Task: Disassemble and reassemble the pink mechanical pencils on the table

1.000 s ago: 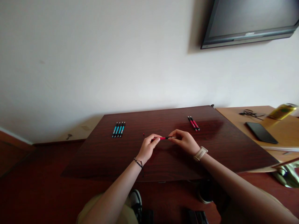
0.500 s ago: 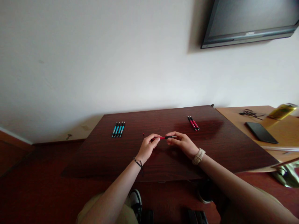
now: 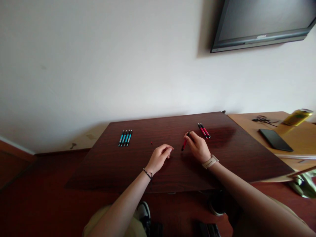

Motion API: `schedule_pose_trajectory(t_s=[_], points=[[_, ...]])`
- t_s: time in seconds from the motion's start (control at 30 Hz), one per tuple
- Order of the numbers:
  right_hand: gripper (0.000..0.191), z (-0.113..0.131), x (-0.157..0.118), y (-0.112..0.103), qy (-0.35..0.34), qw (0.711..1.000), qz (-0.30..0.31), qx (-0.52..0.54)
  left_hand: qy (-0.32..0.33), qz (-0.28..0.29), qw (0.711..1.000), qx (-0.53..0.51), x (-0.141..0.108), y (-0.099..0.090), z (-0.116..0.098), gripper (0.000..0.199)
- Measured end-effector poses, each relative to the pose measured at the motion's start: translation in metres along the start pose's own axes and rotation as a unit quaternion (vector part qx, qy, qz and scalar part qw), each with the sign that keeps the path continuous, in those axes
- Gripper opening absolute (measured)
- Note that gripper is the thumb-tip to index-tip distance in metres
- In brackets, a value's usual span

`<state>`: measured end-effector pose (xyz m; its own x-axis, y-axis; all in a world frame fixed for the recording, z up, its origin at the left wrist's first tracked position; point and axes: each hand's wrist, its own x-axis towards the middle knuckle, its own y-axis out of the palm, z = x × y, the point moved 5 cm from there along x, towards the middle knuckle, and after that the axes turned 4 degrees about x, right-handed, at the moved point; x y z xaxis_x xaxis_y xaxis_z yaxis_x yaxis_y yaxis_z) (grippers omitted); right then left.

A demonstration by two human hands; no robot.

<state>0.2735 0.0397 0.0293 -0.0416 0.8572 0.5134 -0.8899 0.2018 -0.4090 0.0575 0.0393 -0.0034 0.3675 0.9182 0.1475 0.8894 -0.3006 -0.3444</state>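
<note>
A red-and-black pen [image 3: 184, 144] is pinched in my right hand [image 3: 198, 147], tilted, its black lower end close above the table. My left hand [image 3: 160, 157] hovers left of that pen, apart from it, holding nothing, with its fingers loosely curved and slightly apart. Beyond the left hand, a tiny red piece [image 3: 151, 143] lies on the table; its kind is too small to make out. Two red-and-black pens [image 3: 203, 130] lie side by side past my right hand. At the left, several blue-and-black pens [image 3: 125, 138] rest in a neat row.
The dark wooden table [image 3: 103, 168] stands against a white wall. On a lighter desk [image 3: 298, 140] to the right are a black flat device [image 3: 275, 139], a coiled cable [image 3: 264, 119] and a yellow can [image 3: 298, 117]. A television [image 3: 264, 23] hangs above.
My left hand has let go of the red-and-black pen and moved slightly down. The right hand has turned that pen from roughly level to steeply tilted.
</note>
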Motion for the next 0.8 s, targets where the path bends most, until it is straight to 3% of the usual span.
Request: schedule_pose_trajectory(t_s=[0.2,0.43,0.5,0.6,0.7,0.8], points=[[0.024,-0.006,-0.003,0.009,-0.042,0.997,0.037,-0.05,0.007,-0.011,1.0,0.008,-0.001,0.0,0.003,0.031],[0.025,-0.009,-0.009,0.009,-0.026,0.997,0.028,-0.072,0.053,-0.051,0.995,0.07,-0.002,-0.009,-0.005,0.025],[0.026,-0.011,-0.011,0.012,-0.021,0.994,0.042,-0.094,0.098,-0.085,0.98,0.152,-0.001,-0.021,-0.013,0.019],[0.025,-0.011,-0.012,0.017,-0.023,0.991,0.066,-0.116,0.137,-0.15,0.934,0.295,0.0,-0.047,-0.017,0.015],[0.026,-0.011,-0.012,0.018,-0.018,0.991,0.062,-0.12,0.105,-0.2,0.888,0.401,0.002,-0.073,-0.004,0.026],[0.027,-0.011,-0.012,0.018,-0.012,0.991,0.063,-0.12,0.054,-0.178,0.878,0.442,0.005,-0.085,0.018,0.031]])
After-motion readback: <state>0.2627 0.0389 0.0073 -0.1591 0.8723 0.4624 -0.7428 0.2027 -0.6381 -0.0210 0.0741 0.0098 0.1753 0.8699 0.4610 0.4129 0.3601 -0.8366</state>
